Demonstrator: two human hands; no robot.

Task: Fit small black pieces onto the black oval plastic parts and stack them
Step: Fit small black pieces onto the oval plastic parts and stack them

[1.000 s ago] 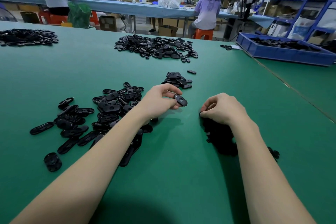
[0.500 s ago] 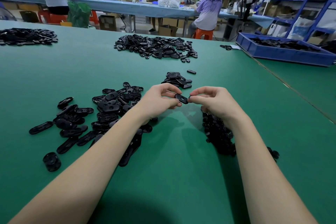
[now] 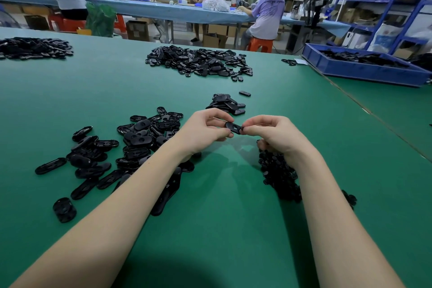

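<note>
A black oval part (image 3: pixel 233 127) hangs above the green table (image 3: pixel 222 229), held between both hands. My left hand (image 3: pixel 203 133) pinches its left end with thumb and fingers. My right hand (image 3: pixel 273 135) pinches its right end, fingers curled; whether a small piece sits under those fingertips is hidden. A loose heap of oval parts (image 3: pixel 131 147) lies left of my left arm. Small black pieces (image 3: pixel 278 175) are piled under my right wrist. A short stack of ovals (image 3: pixel 225 104) stands just beyond my hands.
A larger heap of black parts (image 3: pixel 201 62) lies farther back, another heap (image 3: pixel 32 48) at the far left. A blue bin (image 3: pixel 364 70) holding parts sits at the back right. A seam in the table runs diagonally on the right. People work at a long bench behind.
My right hand rose from the pile of small pieces and came left to the oval part held by my left hand. Both hands now pinch it.
</note>
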